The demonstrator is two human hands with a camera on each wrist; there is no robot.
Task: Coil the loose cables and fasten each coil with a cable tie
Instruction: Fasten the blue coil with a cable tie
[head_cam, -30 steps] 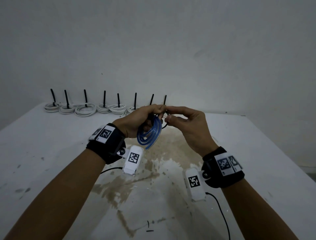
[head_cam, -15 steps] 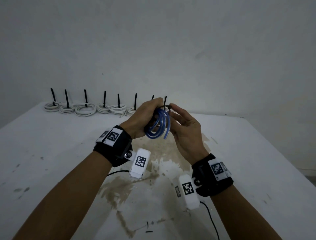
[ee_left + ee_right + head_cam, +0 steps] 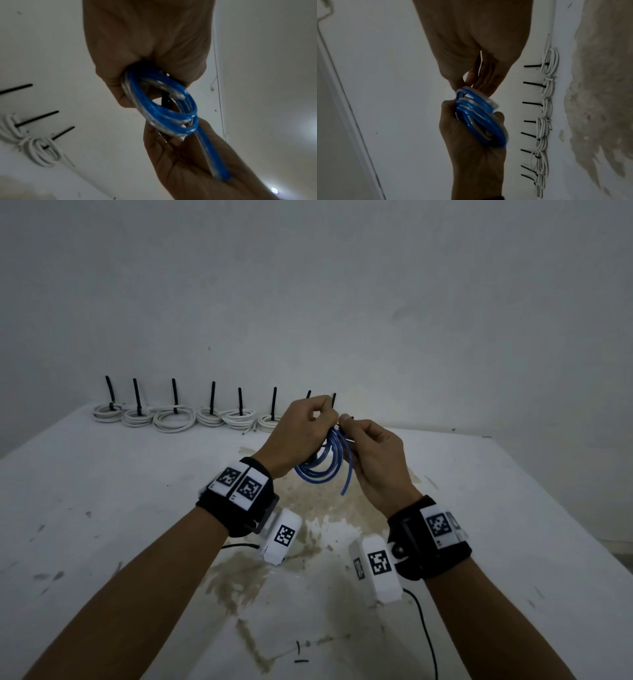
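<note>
Blue cable (image 3: 320, 465), wound into a small coil of several loops, is held in the air above the counter (image 3: 102, 508), between the two hands and near the far row of finished coils. The coil is gripped at its upper part by the left hand (image 3: 298, 436), whose fingers (image 3: 120, 88) are curled round the bundled loops. One loose end of the cable is seen hanging down from the coil beside the right palm. The right hand (image 3: 376, 460) is raised against the coil's top, its thumb and fingertips pinched together there on something small and dark; a black cable tie (image 3: 165, 100) can be glimpsed through the middle of the coil in the left wrist view, though its full path is hidden by the fingers.

Along the back edge of the counter, white coils (image 3: 173, 419) are laid in a row, each bound with a black tie whose tail stands upright. A brownish stain (image 3: 308, 542) is spread across the counter below the hands.
</note>
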